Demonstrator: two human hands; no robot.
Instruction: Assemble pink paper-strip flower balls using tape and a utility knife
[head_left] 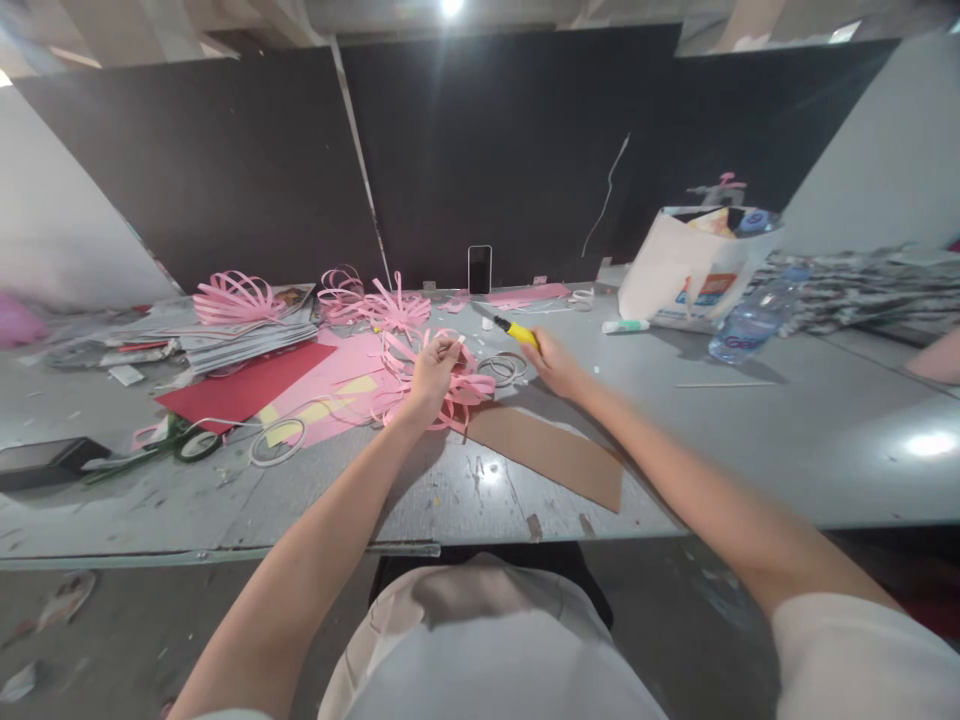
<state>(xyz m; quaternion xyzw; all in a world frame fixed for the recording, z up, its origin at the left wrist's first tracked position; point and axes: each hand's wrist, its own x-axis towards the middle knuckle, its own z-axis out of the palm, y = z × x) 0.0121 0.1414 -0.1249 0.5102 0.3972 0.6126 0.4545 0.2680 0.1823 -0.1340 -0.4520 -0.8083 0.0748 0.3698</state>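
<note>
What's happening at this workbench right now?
A person's right hand grips a yellow-handled cutter, its blade pointing away from them. The left hand is at a looped pink paper piece. Brown cardboard lies close by, and more pink loops sit on stacked papers to the left.

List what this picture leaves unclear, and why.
All in the head view:
What the left hand has at its fingertips: too small and blurred.
Lower contents of the white bag: hidden by its wall.
Print on the bottle: blurred.
Rest of the pink thing: cut off by the left edge.
</note>
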